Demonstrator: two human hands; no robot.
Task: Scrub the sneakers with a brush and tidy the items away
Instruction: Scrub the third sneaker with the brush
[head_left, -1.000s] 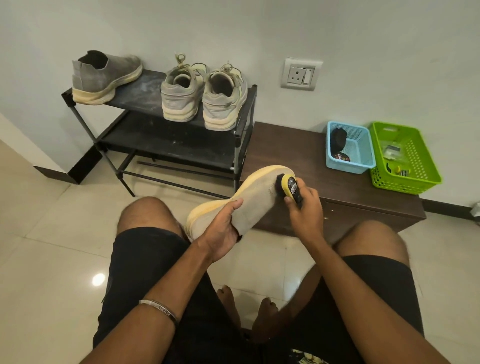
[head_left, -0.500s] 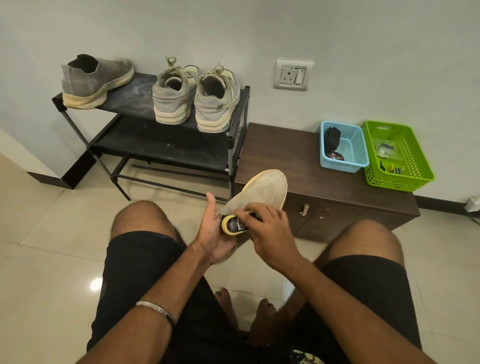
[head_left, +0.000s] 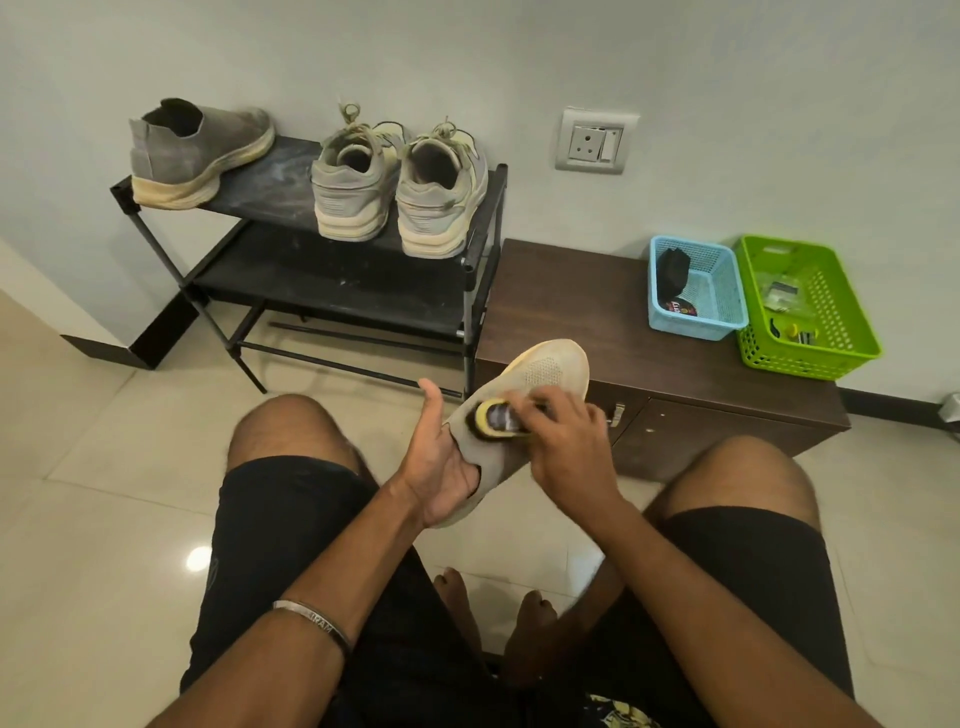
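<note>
Between my knees I hold a grey knit sneaker (head_left: 545, 371) with a yellowed sole, toe pointing away and up. My left hand (head_left: 439, 467) grips it at the heel end, thumb raised. My right hand (head_left: 566, 449) grips a yellow-backed brush (head_left: 496, 420) and presses its dark bristles against the sneaker's upper near the opening. Its matching grey sneaker (head_left: 200, 148) lies on the top shelf of the black shoe rack (head_left: 332, 283), beside a pair of laced grey sneakers (head_left: 397, 189).
A dark wooden cabinet (head_left: 587, 312) stands right of the rack. On it sit a blue basket (head_left: 693, 291) holding dark items and a green basket (head_left: 808, 306) with small things. A wall socket (head_left: 595, 141) is above. Tiled floor lies around my bare feet.
The sneaker turned from sole-side facing me to upper-side facing me. The brush moved from the toe down to the area near the opening and keeps rubbing there.
</note>
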